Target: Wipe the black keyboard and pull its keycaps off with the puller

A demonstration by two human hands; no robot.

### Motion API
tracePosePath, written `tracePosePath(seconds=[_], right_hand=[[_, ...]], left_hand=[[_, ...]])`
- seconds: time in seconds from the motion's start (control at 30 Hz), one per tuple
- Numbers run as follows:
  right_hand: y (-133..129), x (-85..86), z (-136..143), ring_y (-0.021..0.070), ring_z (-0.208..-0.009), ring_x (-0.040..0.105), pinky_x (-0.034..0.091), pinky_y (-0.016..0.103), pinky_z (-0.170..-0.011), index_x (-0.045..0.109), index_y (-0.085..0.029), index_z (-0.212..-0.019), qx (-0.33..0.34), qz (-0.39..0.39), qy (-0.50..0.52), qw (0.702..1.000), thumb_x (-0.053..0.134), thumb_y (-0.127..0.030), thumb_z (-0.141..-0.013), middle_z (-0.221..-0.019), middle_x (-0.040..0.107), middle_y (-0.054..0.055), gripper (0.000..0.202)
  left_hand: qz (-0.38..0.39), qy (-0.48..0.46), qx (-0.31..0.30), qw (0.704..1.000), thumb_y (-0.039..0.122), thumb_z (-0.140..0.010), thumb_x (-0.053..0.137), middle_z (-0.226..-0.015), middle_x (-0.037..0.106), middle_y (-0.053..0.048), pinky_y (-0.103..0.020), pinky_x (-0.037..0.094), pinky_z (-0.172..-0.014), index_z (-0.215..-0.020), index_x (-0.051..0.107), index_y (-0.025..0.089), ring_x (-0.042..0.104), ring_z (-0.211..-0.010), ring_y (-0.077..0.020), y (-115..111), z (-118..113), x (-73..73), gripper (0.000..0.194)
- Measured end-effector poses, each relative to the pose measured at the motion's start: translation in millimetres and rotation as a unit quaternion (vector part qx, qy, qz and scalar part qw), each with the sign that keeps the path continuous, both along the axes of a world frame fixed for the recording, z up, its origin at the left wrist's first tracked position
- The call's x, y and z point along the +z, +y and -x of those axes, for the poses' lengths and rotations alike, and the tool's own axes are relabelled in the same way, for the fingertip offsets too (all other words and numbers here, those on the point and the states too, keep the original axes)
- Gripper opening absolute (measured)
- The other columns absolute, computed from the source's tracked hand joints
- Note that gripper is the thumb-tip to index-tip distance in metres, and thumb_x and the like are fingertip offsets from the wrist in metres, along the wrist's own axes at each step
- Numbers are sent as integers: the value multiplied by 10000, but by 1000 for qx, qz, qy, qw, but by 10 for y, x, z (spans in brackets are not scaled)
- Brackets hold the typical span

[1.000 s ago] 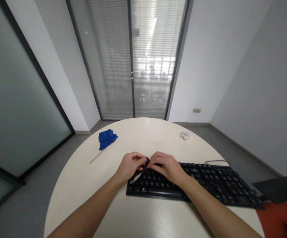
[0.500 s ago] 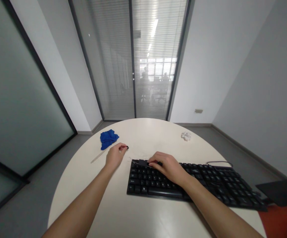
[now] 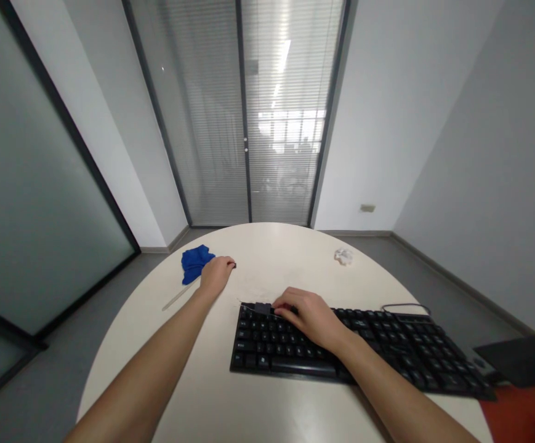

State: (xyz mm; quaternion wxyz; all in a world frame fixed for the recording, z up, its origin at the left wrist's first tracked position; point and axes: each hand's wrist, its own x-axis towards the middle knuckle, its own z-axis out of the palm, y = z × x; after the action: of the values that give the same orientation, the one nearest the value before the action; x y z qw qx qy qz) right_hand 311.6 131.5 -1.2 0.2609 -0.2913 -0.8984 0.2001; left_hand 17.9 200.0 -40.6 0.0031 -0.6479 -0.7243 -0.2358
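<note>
Left hand (image 3: 215, 275) shifted nearer blue cloth (image 3: 194, 261); keyboard (image 3: 301, 367) lettering mostly illegible

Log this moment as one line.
left hand: pinching small dark piece, near blue cloth | right hand: over keyboard, grip unclear | white wad: on table, far right
</note>
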Motion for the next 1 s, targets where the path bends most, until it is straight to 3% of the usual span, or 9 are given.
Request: tracePosePath(seconds=[0.27, 0.53, 0.67, 0.77, 1.0], right_hand=[[12, 12, -3, 158, -914, 652, 482, 263, -820, 702, -233, -963, -6, 5, -12, 1000, 602, -225, -942, -968, 708, 5, 102], [16, 14, -6, 162, -912, 654, 481, 267, -811, 701, -234, -960, -8, 5, -12, 1000, 604, -216, -938, -967, 710, 6, 101], [22, 4, -5, 166, -911, 655, 482, 274, -813, 701, -234, -957, -10, 5, -10, 1000, 600, -222, -941, -963, 710, 9, 104], [24, -3, 2, 166, -908, 654, 482, 274, -813, 703, -232, -951, -11, 4, -13, 1000, 600, -224, -940, -956, 709, 10, 103], [23, -12, 3, 168, -911, 656, 485, 275, -815, 705, -235, -957, -14, 5, -16, 1000, 596, -233, -942, -961, 710, 14, 110]], left_hand=[[1, 64, 12, 998, 315, -951, 498, -1054, 736, -45, -292, 476, -774, -1047, 711, 272, 661, -993, -236, 190, 13, -29, 238], [-27, 107, 22, 994, 295, -971, 437, -1176, 688, -77, -337, 469, -875, -1254, 603, 244, 596, -1105, -250, 134, 85, -5, 332], [-57, 135, 41, 988, 250, -925, 474, -1315, 600, -129, -454, 327, -1071, -1260, 605, 188, 454, -1268, -311, 23, 199, -21, 365], [-74, 161, 88, 980, 231, -859, 544, -1363, 563, -126, -544, 216, -1118, -1222, 642, 203, 390, -1308, -347, -54, 336, -71, 377], [-40, 159, 144, 976, 264, -893, 511, -1314, 584, -129, -524, 389, -963, -1186, 669, 223, 456, -1210, -342, -134, 665, -145, 336]])
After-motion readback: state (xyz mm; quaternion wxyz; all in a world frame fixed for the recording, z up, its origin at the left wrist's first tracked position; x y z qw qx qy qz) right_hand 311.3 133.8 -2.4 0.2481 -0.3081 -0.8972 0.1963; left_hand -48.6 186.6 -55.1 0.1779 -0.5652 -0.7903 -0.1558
